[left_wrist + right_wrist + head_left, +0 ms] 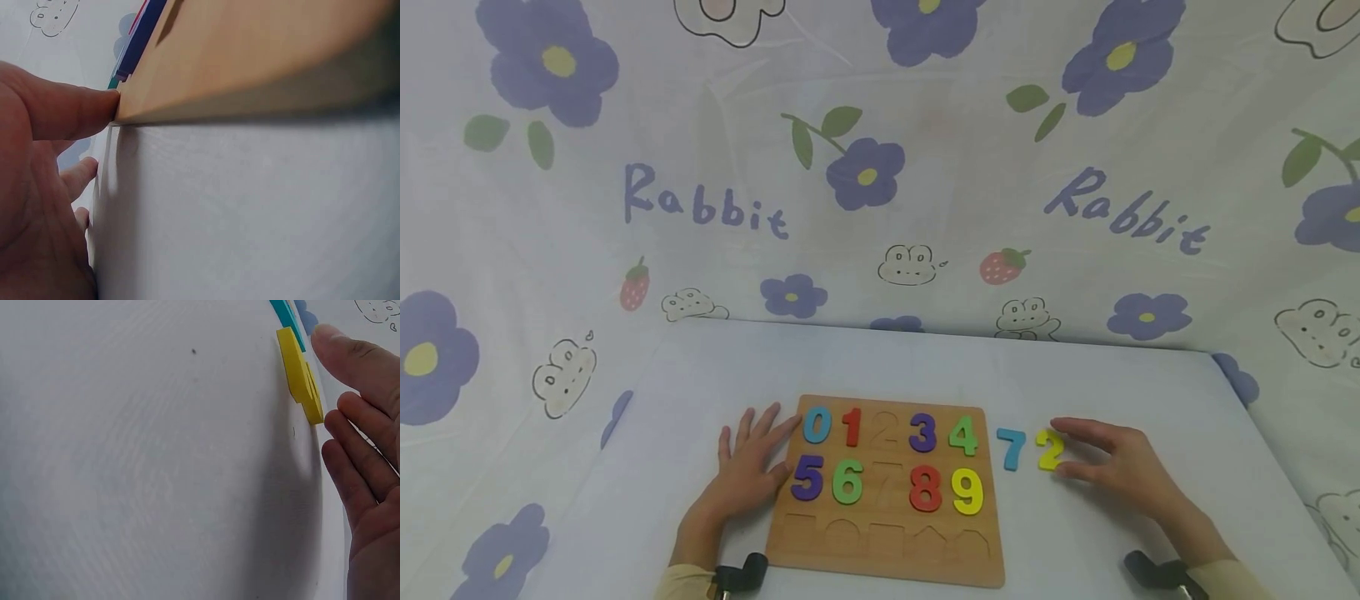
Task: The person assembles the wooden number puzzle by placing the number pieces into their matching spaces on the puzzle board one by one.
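A wooden number board [865, 533] lies on the white table, with colored digits seated in its upper two rows. My left hand [747, 467] rests beside the board's left edge, fingers spread; in the left wrist view its thumb [81, 112] touches the board's side. To the right of the board lies a blue number 7 [1011, 448]. Beyond it sits a yellow number 2 [1049, 450]. My right hand [1123, 467] reaches over from the right, thumb and forefinger parted around the 2. In the right wrist view, a gap shows between the thumb and the yellow 2 [299, 372].
Bare outlines of 2 and 7 show in the board's middle column, and the bottom row holds shape-outlined recesses. A patterned cloth [955, 192] with flowers and rabbits hangs behind the white table [1150, 383] and at its sides.
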`<move>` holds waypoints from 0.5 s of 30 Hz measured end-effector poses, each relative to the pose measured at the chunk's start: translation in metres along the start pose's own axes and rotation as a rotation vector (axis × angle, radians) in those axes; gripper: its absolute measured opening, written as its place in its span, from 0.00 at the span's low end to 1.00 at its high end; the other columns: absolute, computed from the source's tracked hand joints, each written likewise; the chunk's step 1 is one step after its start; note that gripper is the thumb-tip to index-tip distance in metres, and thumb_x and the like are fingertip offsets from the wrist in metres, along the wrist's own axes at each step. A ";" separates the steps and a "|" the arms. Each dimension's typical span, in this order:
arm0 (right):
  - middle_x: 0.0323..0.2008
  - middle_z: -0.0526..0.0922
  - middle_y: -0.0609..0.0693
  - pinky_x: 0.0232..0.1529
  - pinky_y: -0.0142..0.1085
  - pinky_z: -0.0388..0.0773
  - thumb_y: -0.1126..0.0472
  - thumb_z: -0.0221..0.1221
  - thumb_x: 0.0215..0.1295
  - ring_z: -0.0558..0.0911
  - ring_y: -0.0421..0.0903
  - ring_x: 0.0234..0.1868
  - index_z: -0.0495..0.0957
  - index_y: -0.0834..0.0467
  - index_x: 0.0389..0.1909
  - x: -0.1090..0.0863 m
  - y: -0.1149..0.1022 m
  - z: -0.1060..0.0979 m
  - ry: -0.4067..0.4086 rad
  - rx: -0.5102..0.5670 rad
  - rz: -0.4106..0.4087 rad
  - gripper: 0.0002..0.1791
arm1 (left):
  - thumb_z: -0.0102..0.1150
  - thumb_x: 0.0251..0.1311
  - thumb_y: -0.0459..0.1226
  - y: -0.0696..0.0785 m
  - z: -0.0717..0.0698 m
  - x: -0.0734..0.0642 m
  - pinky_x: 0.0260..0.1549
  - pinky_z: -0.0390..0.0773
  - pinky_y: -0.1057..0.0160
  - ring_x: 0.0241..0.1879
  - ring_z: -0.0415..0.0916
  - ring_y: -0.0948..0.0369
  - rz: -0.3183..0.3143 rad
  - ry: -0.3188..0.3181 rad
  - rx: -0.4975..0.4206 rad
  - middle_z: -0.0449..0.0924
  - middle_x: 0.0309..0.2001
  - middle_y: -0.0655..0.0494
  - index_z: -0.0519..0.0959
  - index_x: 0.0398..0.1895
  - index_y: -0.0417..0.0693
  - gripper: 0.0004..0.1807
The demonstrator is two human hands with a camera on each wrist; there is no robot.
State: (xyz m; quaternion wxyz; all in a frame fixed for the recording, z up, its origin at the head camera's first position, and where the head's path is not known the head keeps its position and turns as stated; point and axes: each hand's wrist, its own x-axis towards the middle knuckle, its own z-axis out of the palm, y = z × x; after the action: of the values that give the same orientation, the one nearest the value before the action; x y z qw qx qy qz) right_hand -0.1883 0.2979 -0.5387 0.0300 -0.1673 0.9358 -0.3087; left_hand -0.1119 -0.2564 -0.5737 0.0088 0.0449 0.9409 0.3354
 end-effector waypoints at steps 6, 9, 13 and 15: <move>0.65 0.89 0.45 0.69 0.53 0.78 0.49 0.84 0.54 0.83 0.55 0.71 0.85 0.49 0.68 0.002 0.004 0.006 -0.014 -0.025 -0.015 0.38 | 0.62 0.70 0.38 -0.001 0.001 -0.001 0.78 0.21 0.21 0.87 0.33 0.29 0.011 0.006 -0.010 0.53 0.88 0.38 0.71 0.83 0.56 0.37; 0.65 0.89 0.46 0.69 0.56 0.78 0.51 0.84 0.54 0.83 0.56 0.71 0.85 0.50 0.68 0.002 0.005 0.007 -0.011 -0.038 -0.021 0.38 | 0.61 0.70 0.38 0.005 -0.003 -0.001 0.78 0.20 0.22 0.87 0.32 0.29 -0.010 -0.020 -0.011 0.52 0.88 0.38 0.70 0.83 0.55 0.37; 0.64 0.90 0.47 0.68 0.57 0.79 0.55 0.84 0.54 0.85 0.56 0.70 0.86 0.51 0.67 0.002 0.004 0.010 0.008 -0.045 -0.030 0.37 | 0.60 0.71 0.37 0.010 -0.007 -0.001 0.78 0.19 0.23 0.88 0.30 0.30 -0.034 -0.045 -0.010 0.50 0.89 0.38 0.68 0.84 0.53 0.37; 0.64 0.90 0.47 0.68 0.56 0.79 0.56 0.84 0.54 0.85 0.56 0.69 0.86 0.51 0.67 0.002 0.005 0.012 0.020 -0.046 -0.032 0.37 | 0.60 0.71 0.36 0.012 -0.008 -0.002 0.78 0.19 0.23 0.88 0.30 0.30 -0.036 -0.048 -0.010 0.50 0.89 0.38 0.69 0.84 0.53 0.37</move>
State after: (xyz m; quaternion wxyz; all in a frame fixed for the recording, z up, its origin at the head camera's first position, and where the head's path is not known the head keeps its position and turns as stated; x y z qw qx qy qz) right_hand -0.1901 0.2941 -0.5512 0.0120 -0.1799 0.9402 -0.2891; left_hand -0.1098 -0.2525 -0.5602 0.0377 0.0360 0.9394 0.3387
